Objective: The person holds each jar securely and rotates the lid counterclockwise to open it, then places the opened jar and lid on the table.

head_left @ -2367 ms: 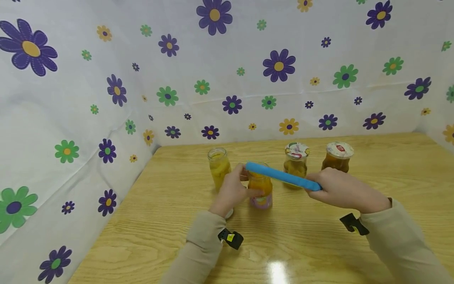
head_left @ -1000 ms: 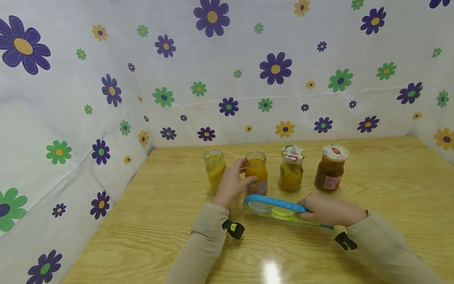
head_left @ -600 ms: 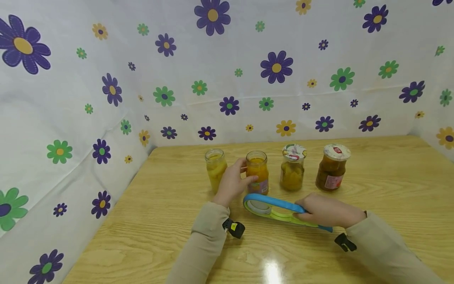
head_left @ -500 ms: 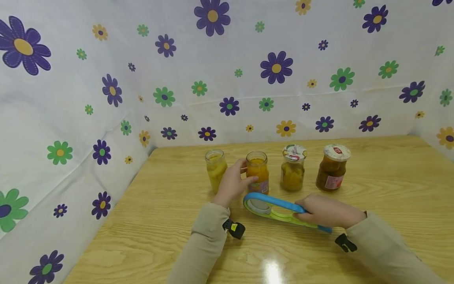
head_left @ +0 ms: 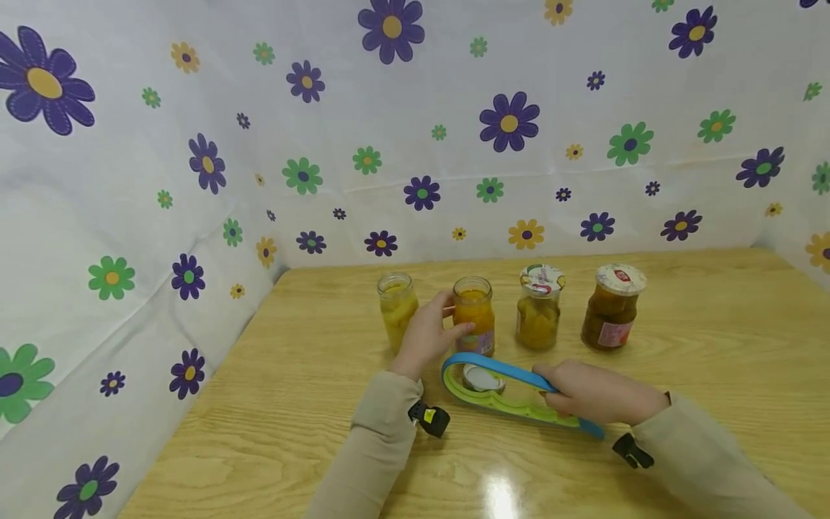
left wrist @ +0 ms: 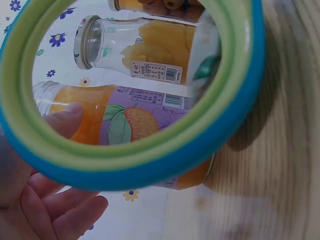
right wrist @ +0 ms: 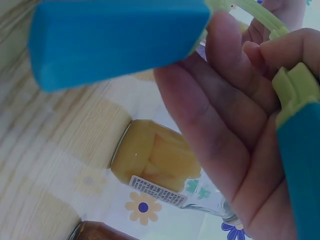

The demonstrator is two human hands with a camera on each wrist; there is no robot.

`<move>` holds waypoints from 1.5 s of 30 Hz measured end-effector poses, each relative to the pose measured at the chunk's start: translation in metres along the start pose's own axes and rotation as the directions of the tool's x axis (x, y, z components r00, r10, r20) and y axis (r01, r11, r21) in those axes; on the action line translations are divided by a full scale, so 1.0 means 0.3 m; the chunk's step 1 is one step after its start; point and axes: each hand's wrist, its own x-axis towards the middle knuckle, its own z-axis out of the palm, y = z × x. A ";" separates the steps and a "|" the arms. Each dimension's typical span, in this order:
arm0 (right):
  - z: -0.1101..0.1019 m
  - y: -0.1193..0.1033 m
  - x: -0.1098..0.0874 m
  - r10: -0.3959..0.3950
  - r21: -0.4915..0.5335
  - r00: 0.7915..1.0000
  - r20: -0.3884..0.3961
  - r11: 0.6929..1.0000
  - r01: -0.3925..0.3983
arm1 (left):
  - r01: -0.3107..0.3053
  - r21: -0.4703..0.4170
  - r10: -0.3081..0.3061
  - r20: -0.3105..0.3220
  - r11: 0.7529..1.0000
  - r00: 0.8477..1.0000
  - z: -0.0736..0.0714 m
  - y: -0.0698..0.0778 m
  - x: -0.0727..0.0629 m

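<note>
My right hand (head_left: 599, 389) grips a blue and green jar opener (head_left: 496, 367), held low in front of the jars, with its handles spread apart. A pale round lid (head_left: 483, 378) shows tilted inside the opener's loop, close over the table; in the left wrist view it is a blurred white and green disc (left wrist: 206, 57). My left hand (head_left: 428, 335) holds an uncovered glass jar of orange fruit (head_left: 473, 317), thumb on its front and fingers round its left side. The jar stands upright and has a purple label (left wrist: 145, 117).
An uncovered jar of yellow fruit (head_left: 397, 310) stands left, partly behind my left hand. To the right are a lidded jar of yellow fruit (head_left: 538, 317) and a lidded dark brown jar (head_left: 609, 313). A flowered cloth (head_left: 441, 151) hangs behind the wooden table (head_left: 259, 432).
The opener came down from over the orange jar's mouth to low in front of it. In the last half second its handles spread and the lid slipped out of its loop. The left hand stayed.
</note>
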 end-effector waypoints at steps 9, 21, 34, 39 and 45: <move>-0.010 -0.009 -0.011 -0.033 -0.073 0.999 -0.008 0.997 0.032 | -0.011 0.012 0.011 0.007 1.000 1.000 0.001 0.000 0.003; -0.064 -0.019 -0.065 -0.058 -0.106 0.998 -0.025 0.993 0.055 | -0.003 0.012 0.003 0.007 1.000 1.000 0.006 -0.004 -0.007; -0.177 -0.063 -0.177 -0.022 -0.277 0.925 -0.379 0.957 -0.090 | -0.002 -0.027 0.001 -0.008 1.000 1.000 0.009 -0.009 0.002; -0.211 -0.050 -0.214 0.006 -0.289 0.869 -0.495 0.942 -0.172 | 0.028 -0.037 -0.029 -0.027 0.999 0.999 0.010 -0.001 0.003; -0.235 -0.043 -0.239 0.099 -0.238 0.816 -0.569 0.931 -0.278 | -0.043 -0.021 0.040 -0.133 0.999 0.990 0.010 0.027 -0.003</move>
